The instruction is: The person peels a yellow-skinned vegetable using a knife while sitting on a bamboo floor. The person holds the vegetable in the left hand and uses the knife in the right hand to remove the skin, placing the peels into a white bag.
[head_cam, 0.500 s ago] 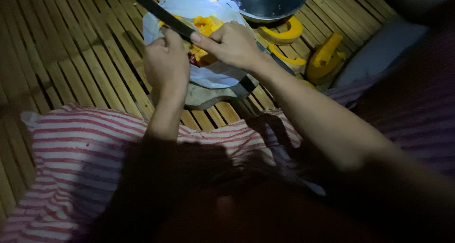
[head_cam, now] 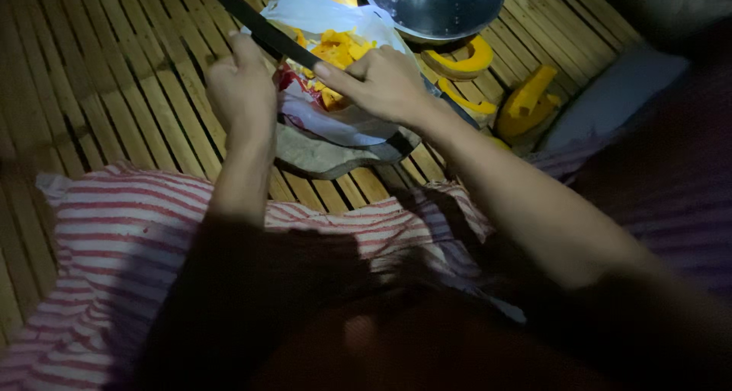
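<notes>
My right hand (head_cam: 385, 82) grips the handle of a long dark knife (head_cam: 255, 21) whose blade runs up and to the left. My left hand (head_cam: 240, 90) is closed just left of the blade, beside a white plastic bag (head_cam: 335, 120). I cannot tell whether the left fingers pinch anything. The bag lies open on a wooden cutting board (head_cam: 328, 158) and holds orange squash pieces (head_cam: 339, 52). Both hands hover over the bag.
A steel bowl (head_cam: 435, 6) stands at the top. Curved squash rinds (head_cam: 465, 59) and a yellow chunk (head_cam: 526, 101) lie to its right on the bamboo slat floor (head_cam: 114, 78). A grey cushion (head_cam: 610, 97) is at right, a red-striped cloth (head_cam: 114, 238) over my lap.
My left hand has moved left and away from the bag, uncovering a red patch on it. The right hand and knife have barely shifted.
</notes>
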